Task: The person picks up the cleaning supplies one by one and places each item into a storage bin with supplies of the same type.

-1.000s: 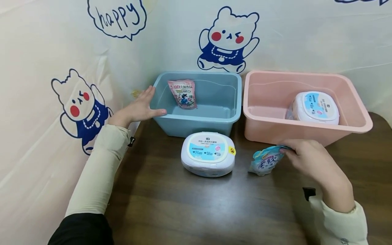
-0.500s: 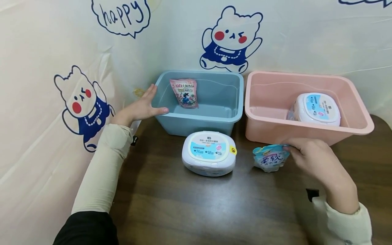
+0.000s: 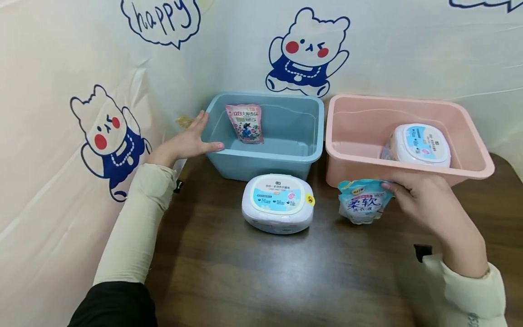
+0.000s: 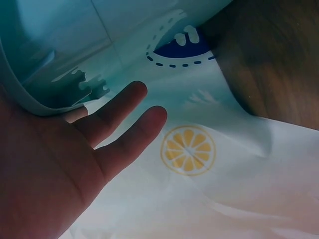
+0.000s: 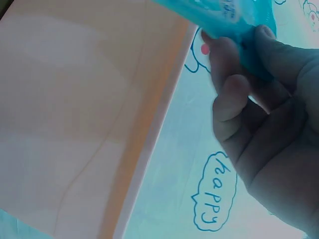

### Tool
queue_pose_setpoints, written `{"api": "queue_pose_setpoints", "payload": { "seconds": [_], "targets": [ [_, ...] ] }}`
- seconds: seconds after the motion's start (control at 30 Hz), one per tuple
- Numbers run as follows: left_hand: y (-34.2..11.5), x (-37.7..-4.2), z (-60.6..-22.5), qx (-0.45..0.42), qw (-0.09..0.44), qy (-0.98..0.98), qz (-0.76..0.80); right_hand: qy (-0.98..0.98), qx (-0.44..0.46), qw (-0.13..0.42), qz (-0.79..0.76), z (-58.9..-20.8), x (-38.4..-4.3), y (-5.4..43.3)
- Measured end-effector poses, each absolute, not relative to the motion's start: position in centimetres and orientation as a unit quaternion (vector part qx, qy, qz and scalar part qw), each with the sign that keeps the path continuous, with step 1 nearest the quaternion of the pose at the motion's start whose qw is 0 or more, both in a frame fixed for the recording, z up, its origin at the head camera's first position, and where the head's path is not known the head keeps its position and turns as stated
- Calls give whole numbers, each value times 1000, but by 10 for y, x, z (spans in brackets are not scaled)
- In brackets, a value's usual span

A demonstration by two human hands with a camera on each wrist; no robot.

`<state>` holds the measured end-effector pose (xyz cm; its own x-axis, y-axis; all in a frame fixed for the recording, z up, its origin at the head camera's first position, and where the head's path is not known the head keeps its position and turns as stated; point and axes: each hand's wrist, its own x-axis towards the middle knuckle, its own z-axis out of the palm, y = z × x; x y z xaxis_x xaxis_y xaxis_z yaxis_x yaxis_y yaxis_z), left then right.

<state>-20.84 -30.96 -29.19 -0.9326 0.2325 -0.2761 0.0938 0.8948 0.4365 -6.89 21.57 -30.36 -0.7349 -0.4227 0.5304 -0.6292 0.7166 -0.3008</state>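
My right hand [image 3: 433, 209] pinches the upper right corner of a small blue laundry detergent pouch [image 3: 363, 202], in front of the pink bin [image 3: 355, 168]. In the right wrist view, thumb and fingers close on the edge of the pouch [image 5: 234, 20]. My left hand [image 3: 184, 143] rests on the left rim of the blue bin [image 3: 261, 158], thumb over its front edge and fingers spread straight; the left wrist view shows the hand [image 4: 65, 164] at that rim. A pink pouch [image 3: 246, 123] leans inside the blue bin. Between the hands stands a white lidded box [image 3: 278, 204].
Another white lidded box [image 3: 422, 144] sits at the right inside the pink bin. Both bins stand side by side at the back of the dark wooden table [image 3: 261, 277], against a printed cloth [image 3: 388, 50] that also covers the left side.
My right hand has raised the blue pouch slightly toward the pink bin, and its printed front has turned to face the head camera. My left hand stays on the blue bin's rim.
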Motion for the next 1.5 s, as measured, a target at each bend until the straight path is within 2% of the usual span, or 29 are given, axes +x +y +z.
{"api": "queue_pose_setpoints", "payload": {
  "seconds": [0.17,0.33,0.5,0.73,1.03,1.5],
  "targets": [
    [-311,-207,-291,92,157,961,208,-895,256,208,301,-300,-69,214],
    [-312,-207,-291,93,155,960,213,-859,184,182,441,-298,-71,206],
    [-309,-209,-293,94,154,959,217,-818,175,190,515,-294,-75,198],
    [-309,-209,-293,94,153,960,217,-806,184,199,527,-280,-82,183],
    [-310,-209,-294,92,154,960,215,-806,148,179,545,-257,-98,165],
    [-311,-207,-295,95,157,955,231,-793,162,179,560,-219,-128,147]
  ]
}}
